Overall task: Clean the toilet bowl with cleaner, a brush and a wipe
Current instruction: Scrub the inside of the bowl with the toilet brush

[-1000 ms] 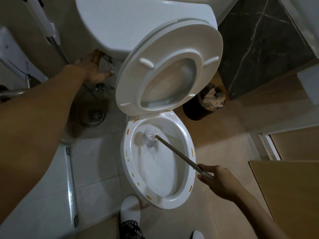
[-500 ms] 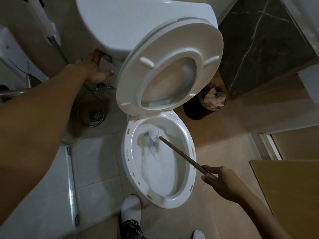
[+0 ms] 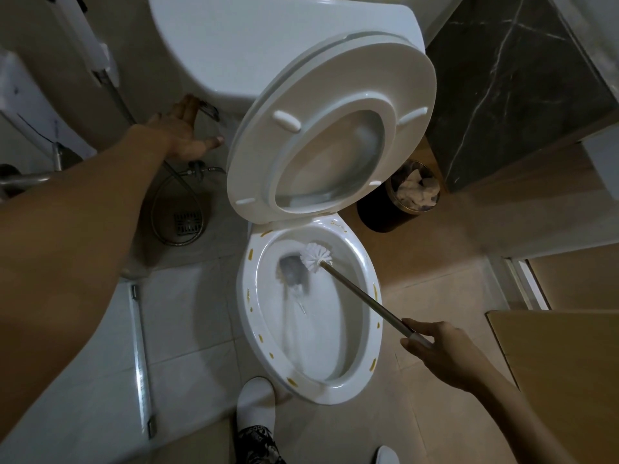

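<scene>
The white toilet bowl (image 3: 366,380) stands open, its seat and lid (image 3: 412,95) raised against the tank (image 3: 268,38). Yellow spots of cleaner dot the rim. Water streams down inside the bowl. My right hand (image 3: 438,351) grips the metal handle of the toilet brush (image 3: 316,256), whose white head sits high inside the bowl near the back. My left hand (image 3: 181,133) reaches to the tank's left side, fingers spread, with the fingertips at the chrome flush lever (image 3: 209,110).
A dark waste bin (image 3: 398,202) with crumpled paper stands right of the toilet beside a black marble cabinet (image 3: 522,88). A bidet hose (image 3: 167,209) loops over a floor drain (image 3: 188,222) at left. My white-slippered foot (image 3: 256,406) is near the bowl's front. A brown panel (image 3: 562,363) lies at right.
The brush head has lifted up and to the right inside the bowl as my right hand drew back. Water now runs in the bowl. My left hand stays at the lever.
</scene>
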`<state>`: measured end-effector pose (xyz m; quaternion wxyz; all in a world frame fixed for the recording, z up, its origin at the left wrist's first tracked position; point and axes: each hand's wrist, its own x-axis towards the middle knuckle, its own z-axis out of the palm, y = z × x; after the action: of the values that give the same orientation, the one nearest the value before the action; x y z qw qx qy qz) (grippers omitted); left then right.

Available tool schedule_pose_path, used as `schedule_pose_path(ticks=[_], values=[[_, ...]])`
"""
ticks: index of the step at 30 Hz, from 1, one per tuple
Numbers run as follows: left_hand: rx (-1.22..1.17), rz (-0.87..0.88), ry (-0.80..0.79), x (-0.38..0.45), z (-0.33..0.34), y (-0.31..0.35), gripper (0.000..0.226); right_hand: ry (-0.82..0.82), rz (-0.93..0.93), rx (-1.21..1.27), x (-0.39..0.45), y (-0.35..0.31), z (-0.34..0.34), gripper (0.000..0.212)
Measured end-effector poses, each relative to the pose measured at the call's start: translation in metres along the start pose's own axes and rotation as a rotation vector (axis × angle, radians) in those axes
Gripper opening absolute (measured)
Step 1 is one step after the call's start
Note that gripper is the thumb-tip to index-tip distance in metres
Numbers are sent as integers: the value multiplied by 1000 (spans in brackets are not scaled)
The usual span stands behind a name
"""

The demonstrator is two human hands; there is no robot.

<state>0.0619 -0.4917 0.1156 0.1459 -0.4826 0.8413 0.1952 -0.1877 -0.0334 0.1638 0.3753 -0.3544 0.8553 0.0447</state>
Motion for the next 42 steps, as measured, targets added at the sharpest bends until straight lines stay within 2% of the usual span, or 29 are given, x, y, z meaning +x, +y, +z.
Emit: schedule_pose_path(ticks=[27, 42], values=[[-34, -23, 49, 2, 4, 2, 88, -5, -3, -19, -1, 1, 2, 48], [-57, -35, 63, -19, 2, 2, 79, -26, -10, -17, -5, -14, -3, 48]])
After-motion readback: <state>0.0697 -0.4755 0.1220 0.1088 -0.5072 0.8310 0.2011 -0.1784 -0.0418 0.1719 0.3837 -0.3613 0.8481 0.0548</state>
